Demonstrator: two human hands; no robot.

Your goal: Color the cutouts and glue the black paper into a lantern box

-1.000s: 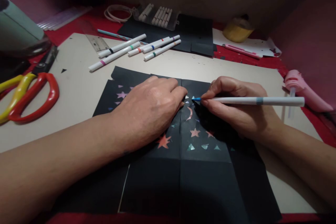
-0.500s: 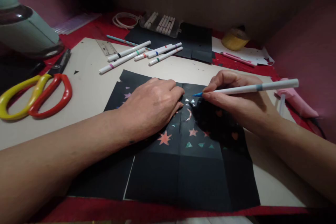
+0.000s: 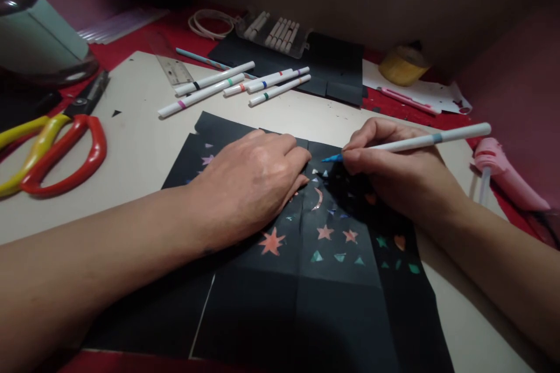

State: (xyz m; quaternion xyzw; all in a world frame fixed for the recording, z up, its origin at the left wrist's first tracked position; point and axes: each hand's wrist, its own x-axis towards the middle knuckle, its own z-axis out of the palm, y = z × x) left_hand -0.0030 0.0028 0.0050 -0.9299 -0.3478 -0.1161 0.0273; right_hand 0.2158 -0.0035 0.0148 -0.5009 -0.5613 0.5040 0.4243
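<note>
A creased black paper sheet with small coloured stars, triangles, hearts and a crescent lies on a pale board. My left hand rests on it palm down, fingers together, pressing the sheet flat. My right hand is closed on a white marker with a blue tip. The tip hovers just above the paper, close to my left fingertips and some tiny triangles.
Several white markers lie at the back of the board beside a clear ruler. Red and yellow scissors sit at the left, a pale green container behind them. At the right edge is a pink tool, with a marker case at the back.
The marker tip has lifted slightly off the paper and the pen tilts up more. My right hand shifted a little, uncovering hearts and triangles at the right. The left hand stays put.
</note>
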